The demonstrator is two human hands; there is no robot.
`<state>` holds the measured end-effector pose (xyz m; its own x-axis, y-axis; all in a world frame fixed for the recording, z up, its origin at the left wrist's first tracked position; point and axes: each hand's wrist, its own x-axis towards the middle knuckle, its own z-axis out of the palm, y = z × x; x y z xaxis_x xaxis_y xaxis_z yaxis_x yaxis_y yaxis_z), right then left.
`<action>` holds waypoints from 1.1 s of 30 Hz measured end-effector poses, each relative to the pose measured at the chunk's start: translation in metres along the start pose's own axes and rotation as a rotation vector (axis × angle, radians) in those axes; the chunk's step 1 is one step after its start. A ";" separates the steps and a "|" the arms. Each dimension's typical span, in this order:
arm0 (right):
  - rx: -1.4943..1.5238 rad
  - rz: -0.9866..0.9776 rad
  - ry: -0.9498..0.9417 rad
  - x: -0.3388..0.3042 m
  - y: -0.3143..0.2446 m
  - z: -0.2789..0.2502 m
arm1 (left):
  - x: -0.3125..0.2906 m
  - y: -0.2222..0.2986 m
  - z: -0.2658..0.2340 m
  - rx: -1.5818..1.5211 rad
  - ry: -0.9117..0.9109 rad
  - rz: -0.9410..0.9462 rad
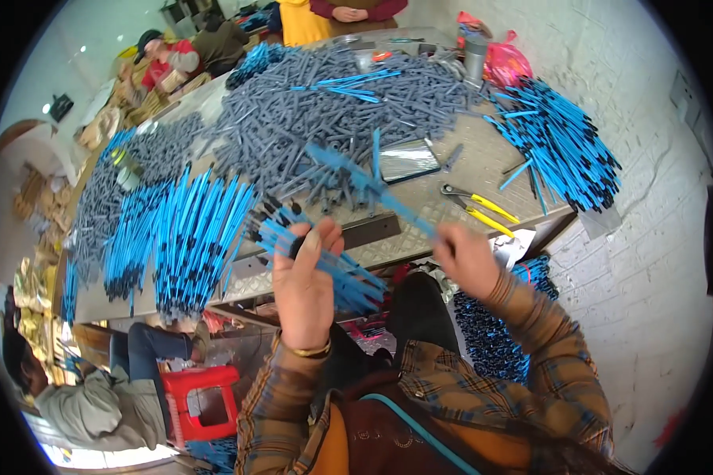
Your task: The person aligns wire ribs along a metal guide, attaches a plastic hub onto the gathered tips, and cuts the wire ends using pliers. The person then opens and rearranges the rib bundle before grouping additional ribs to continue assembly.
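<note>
My left hand (307, 285) is closed around a loose bunch of thin blue sticks (347, 283) with black ends, held upright in front of the table edge. In my right hand (469, 257) is a blue stick (408, 212), pinched near its lower end and slanting up to the left. Motion smears that stick, so its far tip near the grey pile is unclear. To the right of it, yellow-handled pliers (493, 212) lie on the table (471, 162). A flat shiny rectangular object (407, 161) rests behind the stick.
A big heap of grey tubular pieces (325, 99) covers the table's middle. Blue sticks lie in piles at right (562, 146) and left (196, 237). More bundles (495, 332) are below the table. A person (103, 408) sits left near a red stool (202, 404); others are beyond the table.
</note>
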<state>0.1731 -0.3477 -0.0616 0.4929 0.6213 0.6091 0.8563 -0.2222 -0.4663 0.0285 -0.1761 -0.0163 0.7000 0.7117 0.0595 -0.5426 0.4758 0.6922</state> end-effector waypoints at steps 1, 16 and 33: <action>-0.014 -0.036 -0.075 -0.008 -0.010 0.006 | 0.002 -0.002 0.000 -0.011 0.009 0.063; 0.353 0.114 -0.173 -0.030 -0.036 0.019 | -0.011 0.010 -0.012 0.001 0.020 0.170; 0.489 0.194 -0.351 -0.064 -0.041 0.057 | -0.030 0.019 -0.011 -0.328 -0.368 -0.226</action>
<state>0.0979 -0.3352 -0.1181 0.4810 0.8322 0.2759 0.5459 -0.0381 -0.8370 -0.0076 -0.1832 -0.0127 0.9006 0.3726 0.2238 -0.4347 0.7746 0.4595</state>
